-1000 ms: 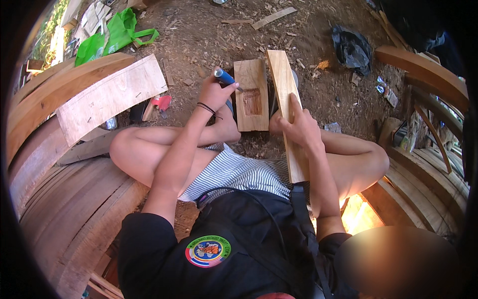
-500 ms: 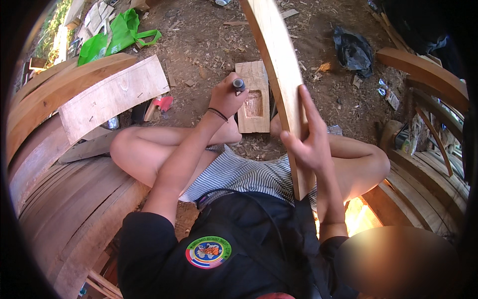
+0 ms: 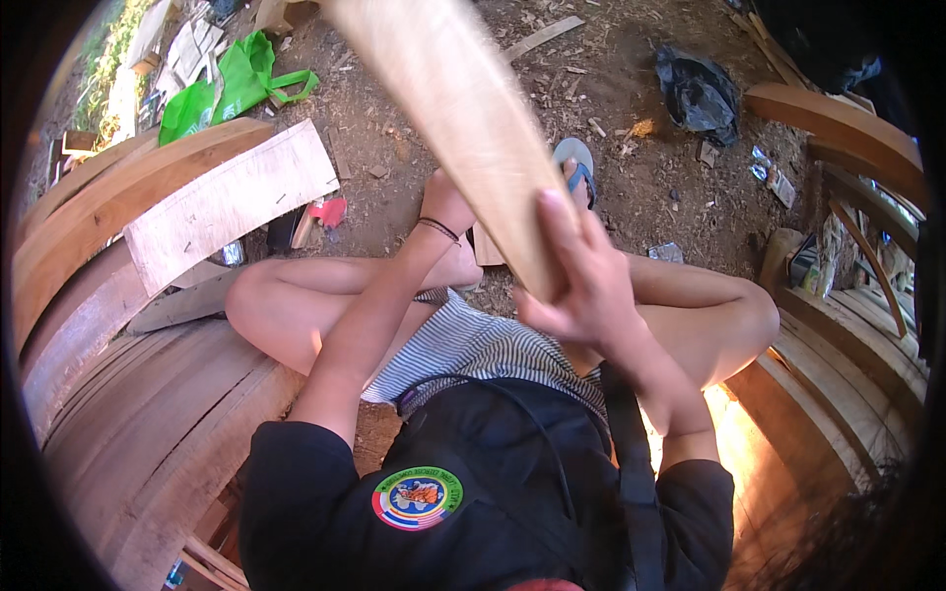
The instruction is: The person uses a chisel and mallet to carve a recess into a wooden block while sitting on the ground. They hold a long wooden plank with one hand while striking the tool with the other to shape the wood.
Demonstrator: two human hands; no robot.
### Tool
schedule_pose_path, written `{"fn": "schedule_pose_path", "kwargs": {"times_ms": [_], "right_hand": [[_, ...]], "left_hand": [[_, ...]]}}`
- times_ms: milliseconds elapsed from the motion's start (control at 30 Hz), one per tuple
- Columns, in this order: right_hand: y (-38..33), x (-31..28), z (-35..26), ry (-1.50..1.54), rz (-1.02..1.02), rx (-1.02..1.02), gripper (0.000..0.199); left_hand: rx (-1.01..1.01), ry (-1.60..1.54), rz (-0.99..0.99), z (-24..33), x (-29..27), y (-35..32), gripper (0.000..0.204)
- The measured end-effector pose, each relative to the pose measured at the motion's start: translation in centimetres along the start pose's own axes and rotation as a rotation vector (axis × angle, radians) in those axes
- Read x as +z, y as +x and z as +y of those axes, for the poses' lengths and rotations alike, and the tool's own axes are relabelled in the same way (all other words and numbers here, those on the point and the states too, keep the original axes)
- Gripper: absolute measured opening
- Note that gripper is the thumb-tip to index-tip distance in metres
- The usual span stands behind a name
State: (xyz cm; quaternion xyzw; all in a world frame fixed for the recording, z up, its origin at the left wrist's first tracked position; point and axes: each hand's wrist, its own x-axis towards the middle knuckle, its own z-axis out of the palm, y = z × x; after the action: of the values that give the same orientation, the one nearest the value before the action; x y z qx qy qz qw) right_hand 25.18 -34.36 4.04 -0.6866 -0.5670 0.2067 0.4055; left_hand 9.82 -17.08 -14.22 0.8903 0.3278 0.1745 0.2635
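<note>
My right hand [image 3: 591,286] grips the lower end of a long, pale wooden plank [image 3: 463,128], thumb on one side and fingers on the other. Blurred by motion, the plank slants up to the left over the ground between my legs. My left hand [image 3: 448,202] is beside it, a dark braided band on the wrist. Its fingers are behind the plank, as is the round-ended chisel handle seen in that fist in the earlier frame. Only a near corner of the wooden block [image 3: 486,246] with the carved recess shows below the plank.
Curved timbers [image 3: 148,167] and a thin nailed board [image 3: 232,207] lie at my left, with more beams [image 3: 838,128] at my right. A green bag [image 3: 236,84], a black plastic bag [image 3: 700,98] and wood chips lie on the dirt. My sandalled foot [image 3: 578,175] is just beyond the plank.
The plank in my right hand has swung left and tilted over the block, hiding the recess and the chisel handle. My left hand stays about where it was.
</note>
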Motion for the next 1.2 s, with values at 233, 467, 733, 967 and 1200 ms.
{"fn": "schedule_pose_path", "kwargs": {"times_ms": [233, 467, 733, 967, 1200], "right_hand": [[-0.8, 1.1, 3.4, -0.081, -0.197, 0.299, 0.088], [-1.5, 0.4, 8.2, 0.243, 0.037, 0.663, 0.086], [-1.3, 2.0, 8.5, 0.447, 0.016, 0.668, 0.084], [-1.1, 1.8, 7.1, 0.198, -0.084, 0.539, 0.087], [-1.3, 1.6, 7.1, 0.168, -0.131, 0.579, 0.088]], "left_hand": [[-0.399, -0.143, -0.063, 1.1, -1.8, 1.8, 0.032], [-1.048, -0.952, 0.295, -4.6, -3.3, 0.8, 0.015], [-0.602, -0.937, 0.218, -1.4, -5.6, 2.4, 0.023], [-0.454, -0.529, 0.105, -0.8, -3.8, 1.1, 0.021], [-0.425, -0.386, 0.127, 2.1, -3.7, 1.6, 0.022]]}}
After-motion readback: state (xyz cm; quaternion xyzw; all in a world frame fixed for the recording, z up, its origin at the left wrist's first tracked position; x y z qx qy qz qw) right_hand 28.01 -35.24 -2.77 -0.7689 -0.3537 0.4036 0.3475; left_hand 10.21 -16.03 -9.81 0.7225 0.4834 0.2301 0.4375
